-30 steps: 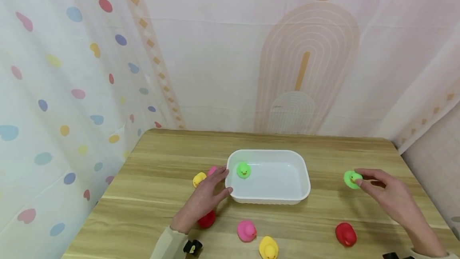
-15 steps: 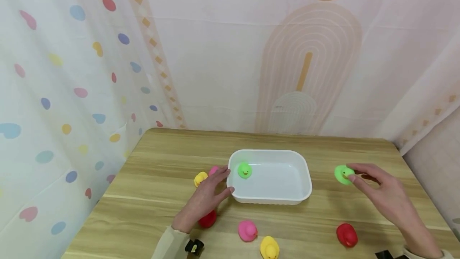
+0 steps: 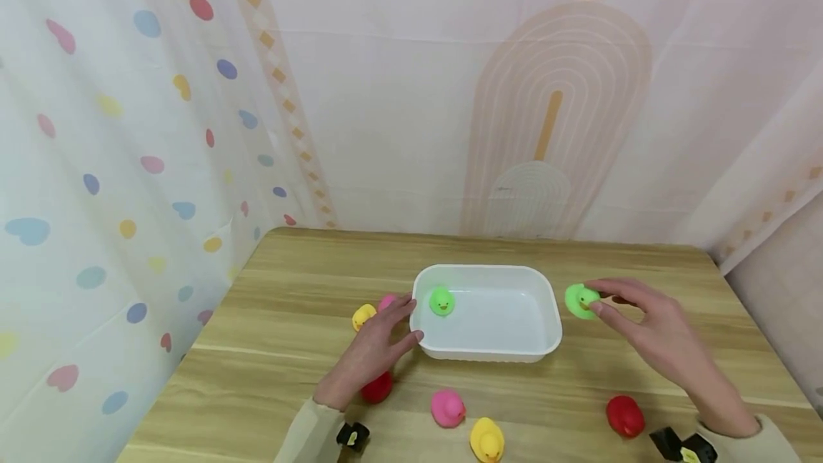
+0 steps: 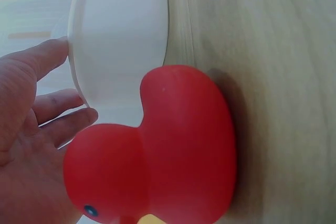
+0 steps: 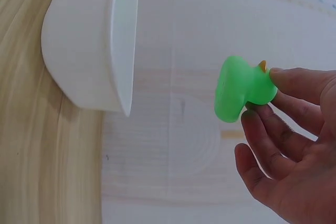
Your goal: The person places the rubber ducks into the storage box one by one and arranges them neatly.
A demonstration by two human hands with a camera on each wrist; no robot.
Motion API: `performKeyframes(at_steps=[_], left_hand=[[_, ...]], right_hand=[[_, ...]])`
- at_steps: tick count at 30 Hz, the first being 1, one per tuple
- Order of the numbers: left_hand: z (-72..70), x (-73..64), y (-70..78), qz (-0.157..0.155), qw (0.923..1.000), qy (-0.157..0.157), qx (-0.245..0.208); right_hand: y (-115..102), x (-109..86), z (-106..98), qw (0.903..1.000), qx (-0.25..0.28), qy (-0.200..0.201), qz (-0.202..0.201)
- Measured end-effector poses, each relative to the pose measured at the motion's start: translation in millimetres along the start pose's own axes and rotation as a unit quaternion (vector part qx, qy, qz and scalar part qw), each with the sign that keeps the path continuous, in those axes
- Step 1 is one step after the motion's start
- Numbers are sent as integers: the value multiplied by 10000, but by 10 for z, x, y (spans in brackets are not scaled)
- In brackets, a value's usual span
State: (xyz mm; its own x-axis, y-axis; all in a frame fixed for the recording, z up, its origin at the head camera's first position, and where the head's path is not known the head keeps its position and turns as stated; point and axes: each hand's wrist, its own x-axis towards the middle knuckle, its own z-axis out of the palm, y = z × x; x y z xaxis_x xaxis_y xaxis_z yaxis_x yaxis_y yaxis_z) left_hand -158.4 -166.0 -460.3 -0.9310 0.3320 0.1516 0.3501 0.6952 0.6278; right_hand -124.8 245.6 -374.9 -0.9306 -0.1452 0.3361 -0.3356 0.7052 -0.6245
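One green duck (image 3: 575, 304), pinched by the right hand (image 3: 657, 329), has come nearer, still outside the tub (image 3: 498, 324) touched by the relaxed left hand (image 3: 375, 345).

Soft, even light filled the head view, bright on the patterned curtain (image 3: 386, 127) and a little duller across the wood-grain counter (image 3: 257, 356). A faint, blurry-edged shadow lay on the counter below the right hand (image 3: 662, 334), and a small glint showed inside the white plastic tub (image 3: 501, 327). The left wrist view was hazy, washed out at upper left, with a soft shadow beside the red rubber duck (image 4: 184, 145). In the right wrist view, the curtain's prints looked pale and soft, its upper row bowed.
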Motion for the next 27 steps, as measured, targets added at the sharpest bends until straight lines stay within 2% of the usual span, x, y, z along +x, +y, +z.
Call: performKeyframes(at_steps=[11, 20, 27], left_hand=[[-27, 36, -5, -30, 10000, 17, -20], [-4, 16, -17, -39, 10000, -42, 9], [-4, 44, -28, -27, 10000, -56, 74]], right_hand=[[-208, 282, 244, 9959, 190, -266, -845], [-297, 444, 497, 9904, 456, -691, -1107], [-383, 602, 627, 9875, 246, -964, -1223]])
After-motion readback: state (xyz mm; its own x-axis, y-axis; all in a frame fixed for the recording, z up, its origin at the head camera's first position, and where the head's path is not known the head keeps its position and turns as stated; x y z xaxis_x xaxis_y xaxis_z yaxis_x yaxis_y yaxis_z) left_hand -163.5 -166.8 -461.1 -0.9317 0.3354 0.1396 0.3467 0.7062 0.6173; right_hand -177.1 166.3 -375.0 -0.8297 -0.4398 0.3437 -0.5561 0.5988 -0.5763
